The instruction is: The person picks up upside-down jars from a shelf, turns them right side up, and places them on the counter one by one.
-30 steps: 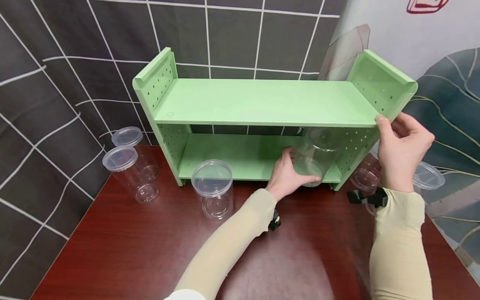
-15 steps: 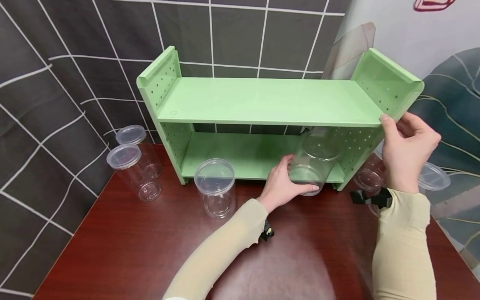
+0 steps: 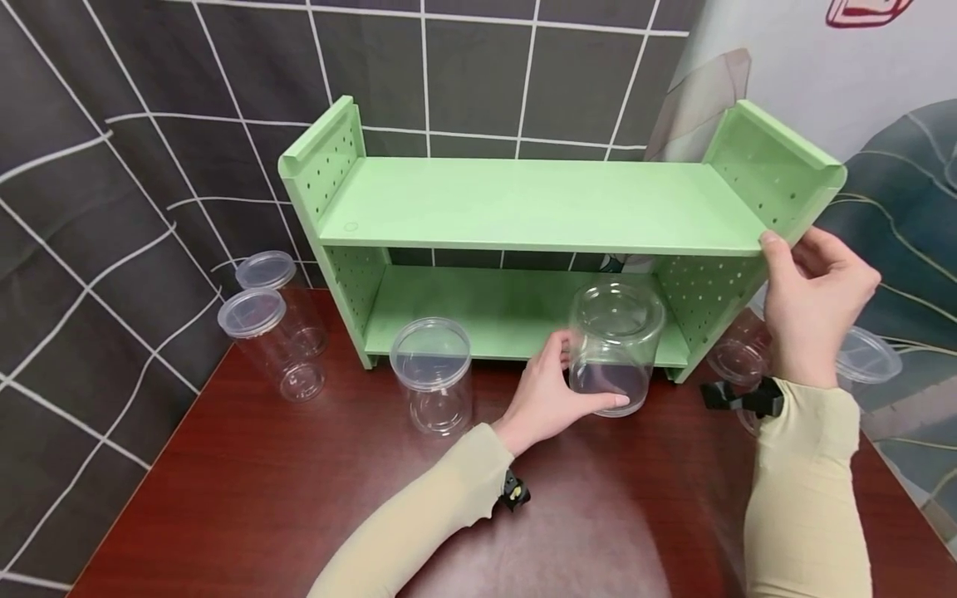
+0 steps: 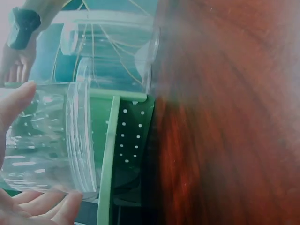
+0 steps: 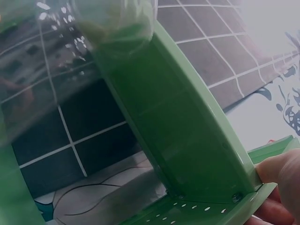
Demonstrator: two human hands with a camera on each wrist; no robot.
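A clear plastic jar is gripped by my left hand, thumb along its front and fingers round its left side. It is upside down, its ridged lid end facing the table, in front of the lower shelf's right part. My right hand pinches the front edge of the right side panel of a green two-tier rack, level with the upper shelf. In the right wrist view, my thumb presses the corner where shelf and panel meet.
One lidded jar stands on the red-brown table before the rack. Two more jars are at its left. Other clear jars stand right of the rack, partly hidden by my right arm. A dark tiled backdrop lies behind.
My left hand has drawn the jar out from beneath the upper shelf, toward me and slightly down. My right hand keeps its hold on the rack.
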